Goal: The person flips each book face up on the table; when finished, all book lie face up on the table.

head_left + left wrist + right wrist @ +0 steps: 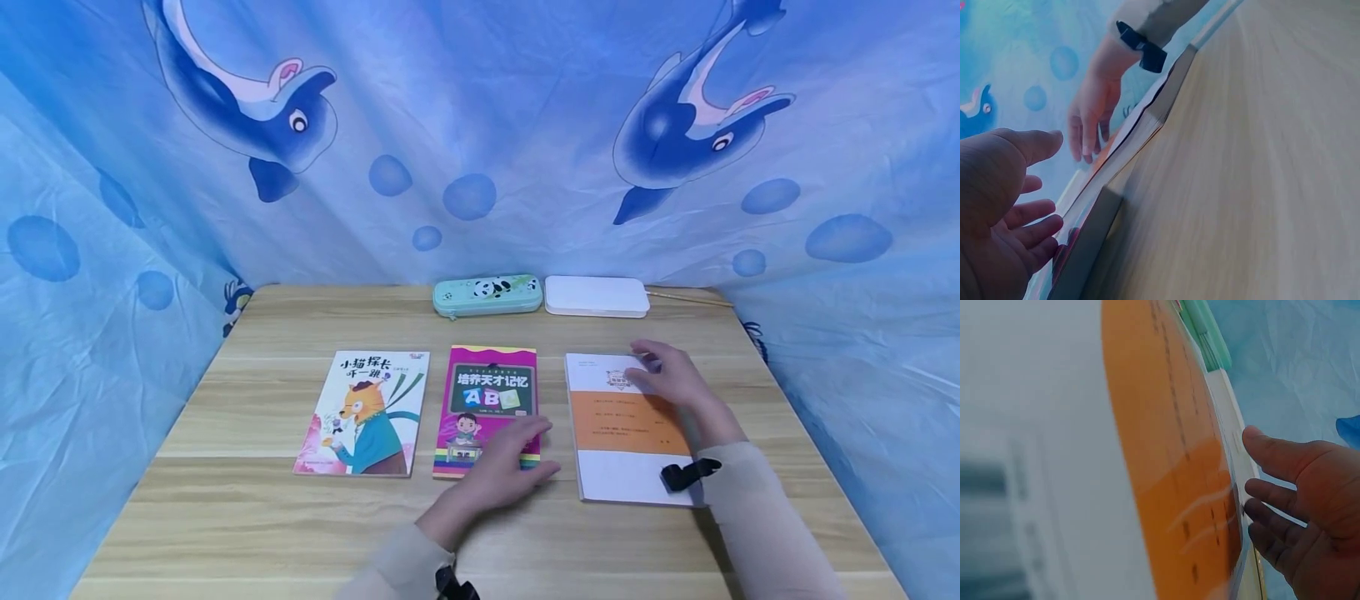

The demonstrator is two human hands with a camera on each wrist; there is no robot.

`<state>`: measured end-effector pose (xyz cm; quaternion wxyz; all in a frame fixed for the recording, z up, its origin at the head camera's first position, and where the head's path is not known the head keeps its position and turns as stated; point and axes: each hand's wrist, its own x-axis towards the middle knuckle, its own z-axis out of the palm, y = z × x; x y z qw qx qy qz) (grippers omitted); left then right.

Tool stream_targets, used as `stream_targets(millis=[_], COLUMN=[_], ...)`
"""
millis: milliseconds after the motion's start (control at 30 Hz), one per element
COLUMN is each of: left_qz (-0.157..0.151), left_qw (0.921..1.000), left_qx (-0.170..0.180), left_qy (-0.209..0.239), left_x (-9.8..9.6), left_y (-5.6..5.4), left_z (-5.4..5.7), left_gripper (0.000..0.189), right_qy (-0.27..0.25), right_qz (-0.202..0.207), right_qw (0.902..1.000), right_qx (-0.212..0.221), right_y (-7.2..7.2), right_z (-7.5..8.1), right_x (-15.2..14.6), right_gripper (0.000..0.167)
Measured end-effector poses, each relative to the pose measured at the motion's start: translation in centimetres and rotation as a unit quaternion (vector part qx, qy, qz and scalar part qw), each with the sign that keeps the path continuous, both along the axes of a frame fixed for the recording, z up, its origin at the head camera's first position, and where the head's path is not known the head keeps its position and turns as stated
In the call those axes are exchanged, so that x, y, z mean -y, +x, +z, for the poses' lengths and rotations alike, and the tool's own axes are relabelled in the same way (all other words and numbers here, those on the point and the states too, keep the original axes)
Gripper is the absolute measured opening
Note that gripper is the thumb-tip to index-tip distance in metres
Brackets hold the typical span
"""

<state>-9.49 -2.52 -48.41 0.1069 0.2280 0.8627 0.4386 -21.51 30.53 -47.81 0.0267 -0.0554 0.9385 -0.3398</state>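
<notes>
Three books lie in a row on the wooden table. My left hand (501, 468), its fingers loosely spread, is over the lower right part of the pink ABC book (487, 392). The left wrist view shows that hand (997, 212) beside the book's edge, holding nothing. On the right, my right hand (671, 379) is over the upper right edge of the thick white book with an orange band (630, 425). Its fingers are relaxed, with nothing between them in the right wrist view. Leftmost is a picture book with a cartoon cat (367, 417).
A mint panda pencil case (487, 297) and a flat white case (596, 297) stand side by side at the table's back edge. A thin stick (690, 298) lies right of them. Blue dolphin-print curtain (525, 108) hangs behind and at both sides.
</notes>
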Motion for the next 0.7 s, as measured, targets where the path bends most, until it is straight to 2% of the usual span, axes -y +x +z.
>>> stream_targets(millis=[133, 267, 367, 467, 567, 700], left_qz=[-0.031, -0.059, -0.076, -0.090, -0.096, -0.083], left_qw=[0.9989, 0.9951, 0.9927, 0.9886, 0.9827, 0.9802], left_qx=[-0.032, -0.069, -0.076, -0.080, -0.097, -0.119], left_qy=[-0.013, -0.038, -0.054, -0.090, -0.125, -0.135], left_x=[-1.4, -2.6, -3.4, -4.1, -4.5, -4.5], left_y=[-0.1, -0.1, 0.0, 0.2, 0.3, 0.1], left_z=[-0.1, -0.1, -0.3, -0.7, -1.1, -1.1], left_gripper=[0.062, 0.063, 0.070, 0.078, 0.080, 0.070], right_qy=[0.012, 0.014, 0.013, 0.017, 0.022, 0.018], right_qz=[-0.026, -0.050, -0.055, -0.059, -0.063, -0.066], right_qw=[0.9995, 0.9975, 0.9957, 0.9950, 0.9949, 0.9949], right_qx=[0.010, 0.048, 0.073, 0.079, 0.076, 0.075], right_y=[0.0, 0.0, 0.0, 0.0, 0.1, 0.1], right_z=[-0.2, -0.3, -0.4, -0.5, -0.5, -0.6], right_x=[-0.9, -1.4, -1.5, -1.6, -1.6, -1.9], right_gripper=[0.062, 0.065, 0.068, 0.070, 0.072, 0.073])
